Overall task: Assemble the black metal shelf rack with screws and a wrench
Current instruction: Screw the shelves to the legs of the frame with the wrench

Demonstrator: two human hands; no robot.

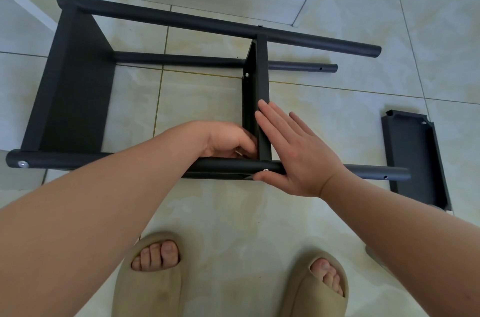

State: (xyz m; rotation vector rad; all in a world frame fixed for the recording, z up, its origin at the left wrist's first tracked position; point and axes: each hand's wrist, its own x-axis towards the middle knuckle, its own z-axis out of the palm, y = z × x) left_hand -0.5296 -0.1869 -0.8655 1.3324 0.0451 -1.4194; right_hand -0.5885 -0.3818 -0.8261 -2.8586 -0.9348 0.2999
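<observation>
Right hand [293,150] flat, fingers straight, pressed against the middle shelf panel [262,70], thumb tucked under the front tube [104,160] beside a screw [265,170]; left hand [226,138] just left of it, fingers curled in the corner round a small silvery piece [237,152], too hidden to name; the black rack [75,83] lies on its side on the tiled floor [337,109] around both hands; a loose panel [413,155] lies further right.

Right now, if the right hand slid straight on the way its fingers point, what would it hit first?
Probably the upright middle shelf panel, which its fingertips touch now; the right hand points slantwise across it. Depth is hard to judge.
</observation>
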